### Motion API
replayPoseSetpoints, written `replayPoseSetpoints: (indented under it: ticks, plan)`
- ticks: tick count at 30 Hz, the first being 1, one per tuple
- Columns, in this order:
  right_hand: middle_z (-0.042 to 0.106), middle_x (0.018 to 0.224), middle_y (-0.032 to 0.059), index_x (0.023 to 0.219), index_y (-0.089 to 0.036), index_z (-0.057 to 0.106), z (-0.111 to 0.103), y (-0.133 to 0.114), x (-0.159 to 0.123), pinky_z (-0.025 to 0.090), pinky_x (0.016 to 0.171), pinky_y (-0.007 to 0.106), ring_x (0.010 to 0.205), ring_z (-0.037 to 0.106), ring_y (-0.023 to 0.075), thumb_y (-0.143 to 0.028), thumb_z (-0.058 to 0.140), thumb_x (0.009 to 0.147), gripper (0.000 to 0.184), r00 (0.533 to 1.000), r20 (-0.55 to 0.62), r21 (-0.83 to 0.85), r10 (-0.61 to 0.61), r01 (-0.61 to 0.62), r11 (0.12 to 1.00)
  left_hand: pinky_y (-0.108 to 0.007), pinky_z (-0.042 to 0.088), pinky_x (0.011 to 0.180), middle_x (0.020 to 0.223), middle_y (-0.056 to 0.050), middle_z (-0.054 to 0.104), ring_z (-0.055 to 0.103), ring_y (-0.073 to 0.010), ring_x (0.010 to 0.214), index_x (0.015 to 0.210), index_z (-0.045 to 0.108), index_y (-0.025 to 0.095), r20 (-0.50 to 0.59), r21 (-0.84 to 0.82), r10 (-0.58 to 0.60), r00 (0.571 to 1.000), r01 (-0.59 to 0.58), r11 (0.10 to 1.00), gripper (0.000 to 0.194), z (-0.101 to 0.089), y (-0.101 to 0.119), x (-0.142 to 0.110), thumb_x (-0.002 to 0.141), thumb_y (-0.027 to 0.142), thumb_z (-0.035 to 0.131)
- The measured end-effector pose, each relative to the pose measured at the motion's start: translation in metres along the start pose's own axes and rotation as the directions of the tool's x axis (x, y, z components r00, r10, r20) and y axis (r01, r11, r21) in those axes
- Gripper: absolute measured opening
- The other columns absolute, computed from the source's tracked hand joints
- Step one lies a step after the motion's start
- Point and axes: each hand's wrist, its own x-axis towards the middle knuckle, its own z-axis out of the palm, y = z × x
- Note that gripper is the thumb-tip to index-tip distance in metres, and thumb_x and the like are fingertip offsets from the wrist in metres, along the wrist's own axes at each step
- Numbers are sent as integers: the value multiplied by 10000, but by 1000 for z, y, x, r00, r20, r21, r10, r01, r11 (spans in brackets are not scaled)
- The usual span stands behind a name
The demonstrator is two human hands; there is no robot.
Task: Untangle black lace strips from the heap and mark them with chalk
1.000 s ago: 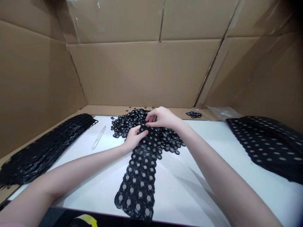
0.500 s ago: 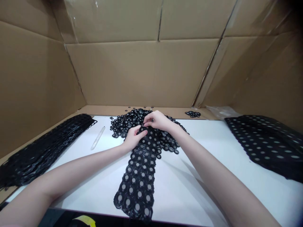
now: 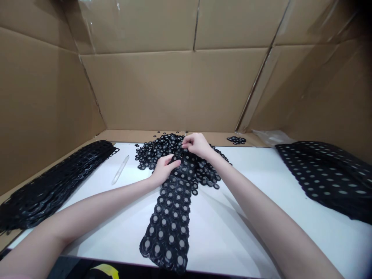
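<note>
A long black rubber sheet (image 3: 171, 217) moulded with rows of rings, their round centres pale grey, runs from the table's front edge toward a heap. My left hand (image 3: 163, 169) grips its far part from the left side, thumb lying over the top. Just beyond that end, my right hand (image 3: 197, 146) is raised slightly with thumb and fingers pinched together. Whatever sits between those fingertips is too small to make out. Loose black rubber rings (image 3: 151, 151) form the heap behind and around both hands, partly hidden by my right hand.
On the left lies a thick stack of black ring-holed sheets (image 3: 58, 182), with a white pen-like tool (image 3: 120, 170) beside it. More dotted black sheets (image 3: 328, 178) lie at right. A small pile of rings (image 3: 236, 140) rests near the back cardboard wall (image 3: 174, 93).
My right hand has moved up and to the right, away from the sheet's far end. The left hand keeps its place on the sheet.
</note>
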Motion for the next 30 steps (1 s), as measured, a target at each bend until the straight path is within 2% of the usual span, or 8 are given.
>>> replayPoseSetpoints:
  ticks: [9, 11, 14, 16, 22, 25, 27, 30]
  plan:
    - [704, 722, 16, 739, -192, 728, 3, 6, 6, 408, 669, 229, 706, 599, 138, -187, 618, 709, 114, 1000, -14, -30, 13, -13, 999, -239, 350, 637, 660, 19, 538, 469, -119, 639, 671, 546, 137, -38, -49, 11, 999, -12, 999, 233, 0, -2, 0, 721, 331, 664]
    - [708, 723, 28, 743, -183, 727, -3, 16, 9, 417, 668, 236, 701, 609, 146, -166, 607, 713, 125, 994, -91, -39, 59, -63, 997, -241, 357, 642, 654, 16, 552, 482, -123, 643, 644, 553, 133, -34, -45, 15, 999, -17, 999, 235, -1, -2, -2, 711, 323, 676]
    - [704, 689, 54, 776, -153, 731, -15, 30, 13, 423, 617, 239, 648, 615, 156, -185, 588, 753, 149, 946, -279, 26, 164, -164, 986, -252, 387, 680, 697, 0, 607, 530, -141, 682, 674, 604, 129, -21, -44, 8, 1000, -9, 999, 224, -1, -3, -5, 712, 335, 682]
    - [714, 712, 56, 806, -152, 736, -15, 32, 13, 439, 622, 240, 629, 617, 152, -213, 592, 774, 160, 947, -300, 73, 112, -95, 993, -262, 408, 711, 748, -11, 643, 561, -154, 715, 766, 650, 130, -35, -45, 6, 999, -7, 999, 230, -1, -3, -5, 724, 354, 678]
    - [717, 1006, 70, 1062, -205, 703, 10, 18, 11, 458, 854, 314, 900, 633, 198, -198, 505, 849, 291, 995, -91, -47, -41, 37, 998, -279, 431, 784, 849, -30, 680, 598, -172, 800, 932, 676, 140, -45, -33, 7, 999, -8, 999, 303, -1, -4, -2, 734, 368, 683]
    - [703, 1014, 81, 1050, -194, 704, 12, 16, 10, 455, 854, 347, 898, 612, 212, -219, 508, 844, 285, 990, -119, -72, -80, 72, 995, -286, 437, 783, 861, -36, 685, 603, -178, 804, 941, 677, 138, -40, -26, 7, 999, -8, 1000, 313, -1, -5, -2, 734, 372, 685]
    - [703, 941, 76, 973, -185, 718, 8, 16, 9, 455, 828, 339, 832, 606, 193, -205, 527, 817, 248, 979, -166, -17, -117, 116, 993, -291, 440, 786, 869, -38, 688, 606, -182, 808, 947, 677, 139, -43, -19, 13, 999, -14, 1000, 315, -1, -5, -2, 736, 374, 683]
    - [693, 853, 60, 832, -168, 710, -3, 6, 6, 463, 760, 300, 773, 599, 161, -265, 547, 810, 190, 973, -149, 243, -174, 206, 948, -294, 444, 789, 880, -42, 690, 609, -186, 817, 953, 674, 138, -36, -20, 8, 999, -8, 1000, 311, -1, -6, -2, 745, 369, 678]
